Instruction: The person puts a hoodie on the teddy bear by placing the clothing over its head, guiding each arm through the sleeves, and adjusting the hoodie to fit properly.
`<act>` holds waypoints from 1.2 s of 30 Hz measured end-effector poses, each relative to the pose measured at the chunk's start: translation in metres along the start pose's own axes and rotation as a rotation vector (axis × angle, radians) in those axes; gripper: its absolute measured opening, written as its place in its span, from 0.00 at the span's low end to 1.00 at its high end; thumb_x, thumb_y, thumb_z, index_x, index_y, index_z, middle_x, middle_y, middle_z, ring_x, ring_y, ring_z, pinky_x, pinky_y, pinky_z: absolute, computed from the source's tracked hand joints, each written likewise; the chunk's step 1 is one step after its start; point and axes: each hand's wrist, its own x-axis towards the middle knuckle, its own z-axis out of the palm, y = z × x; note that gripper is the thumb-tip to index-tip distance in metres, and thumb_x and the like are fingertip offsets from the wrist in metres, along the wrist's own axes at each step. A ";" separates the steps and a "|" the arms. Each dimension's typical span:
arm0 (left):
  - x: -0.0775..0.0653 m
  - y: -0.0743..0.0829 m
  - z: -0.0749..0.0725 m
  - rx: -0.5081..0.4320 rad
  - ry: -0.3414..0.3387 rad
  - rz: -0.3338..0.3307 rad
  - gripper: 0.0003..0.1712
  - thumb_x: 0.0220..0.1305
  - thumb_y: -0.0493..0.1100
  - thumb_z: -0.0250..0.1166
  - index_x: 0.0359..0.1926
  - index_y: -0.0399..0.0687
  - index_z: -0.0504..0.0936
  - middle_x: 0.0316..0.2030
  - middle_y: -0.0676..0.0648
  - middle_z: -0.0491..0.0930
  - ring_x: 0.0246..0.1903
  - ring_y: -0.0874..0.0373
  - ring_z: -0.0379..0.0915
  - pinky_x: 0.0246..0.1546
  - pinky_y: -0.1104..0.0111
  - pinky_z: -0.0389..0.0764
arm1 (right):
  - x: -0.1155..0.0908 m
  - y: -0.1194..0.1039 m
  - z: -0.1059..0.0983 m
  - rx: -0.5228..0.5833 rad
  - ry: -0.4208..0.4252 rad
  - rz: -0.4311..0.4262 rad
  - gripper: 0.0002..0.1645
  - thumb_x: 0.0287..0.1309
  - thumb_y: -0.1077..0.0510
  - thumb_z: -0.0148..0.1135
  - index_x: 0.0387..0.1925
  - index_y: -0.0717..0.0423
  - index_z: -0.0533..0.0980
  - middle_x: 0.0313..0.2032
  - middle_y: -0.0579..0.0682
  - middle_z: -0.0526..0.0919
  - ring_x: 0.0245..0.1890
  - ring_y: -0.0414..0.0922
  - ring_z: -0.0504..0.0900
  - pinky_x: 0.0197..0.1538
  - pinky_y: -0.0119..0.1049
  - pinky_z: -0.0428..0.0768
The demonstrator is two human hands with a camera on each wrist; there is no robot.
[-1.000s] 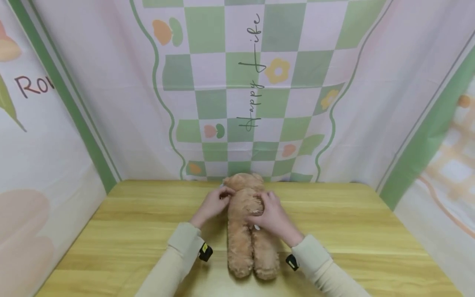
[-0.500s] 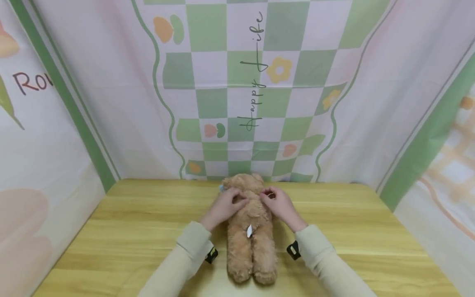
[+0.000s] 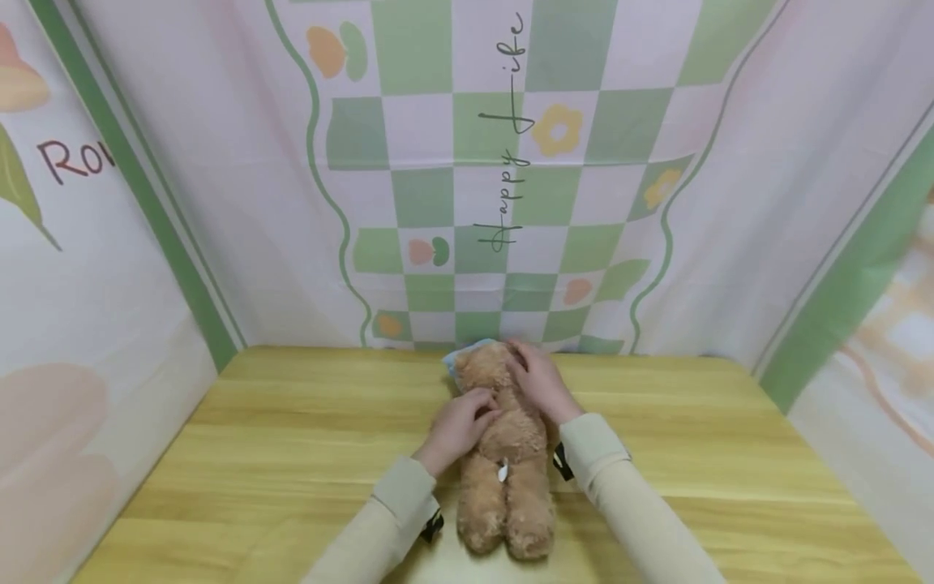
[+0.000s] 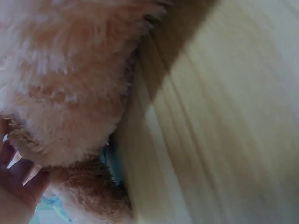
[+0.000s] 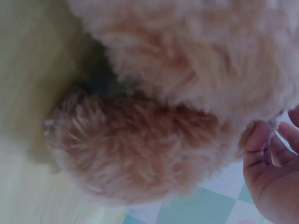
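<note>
A brown plush teddy bear (image 3: pixel 511 438) lies lengthwise on the wooden table, its legs towards me and its face hidden. A small white tag (image 3: pixel 503 470) sticks out between its legs. Light blue cloth (image 3: pixel 451 361) shows along the left of its head, and a strip of blue also appears below the neck in the left wrist view. My left hand (image 3: pixel 460 423) pinches at the fur of the upper back, thumb and fingers close together. At the right side of the head, my right hand (image 3: pixel 538 380) grips the plush, thumb against fingers in the right wrist view.
The wooden table (image 3: pixel 306 454) reaches back to a hanging green-and-white checked cloth (image 3: pixel 489 195) just behind the bear's head. Printed cloth walls stand at left and right. A black wrist camera (image 3: pixel 433 526) sits under the left cuff, another under the right cuff.
My right hand has gone from the bear's side up to its head. The left hand has shifted right onto the upper back. The head has tilted, and more blue cloth shows.
</note>
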 end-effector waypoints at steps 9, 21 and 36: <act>0.002 0.003 0.010 0.335 0.306 0.092 0.11 0.59 0.52 0.64 0.32 0.52 0.84 0.39 0.51 0.82 0.40 0.56 0.78 0.41 0.64 0.79 | 0.003 0.003 0.005 0.020 0.083 0.002 0.07 0.62 0.60 0.60 0.34 0.60 0.81 0.41 0.58 0.82 0.43 0.53 0.79 0.48 0.47 0.78; 0.020 -0.001 0.006 0.212 0.269 -0.131 0.45 0.50 0.53 0.72 0.66 0.39 0.65 0.59 0.38 0.71 0.60 0.43 0.67 0.60 0.51 0.69 | -0.017 0.019 0.004 0.152 0.073 -0.095 0.05 0.59 0.59 0.62 0.32 0.55 0.82 0.39 0.53 0.85 0.40 0.49 0.81 0.45 0.39 0.79; 0.022 -0.010 0.003 0.059 0.200 -0.062 0.28 0.56 0.45 0.70 0.56 0.42 0.75 0.52 0.41 0.74 0.54 0.44 0.70 0.57 0.55 0.73 | -0.013 0.032 -0.004 0.068 -0.053 -0.256 0.10 0.62 0.57 0.60 0.41 0.59 0.78 0.56 0.66 0.71 0.59 0.64 0.68 0.58 0.61 0.70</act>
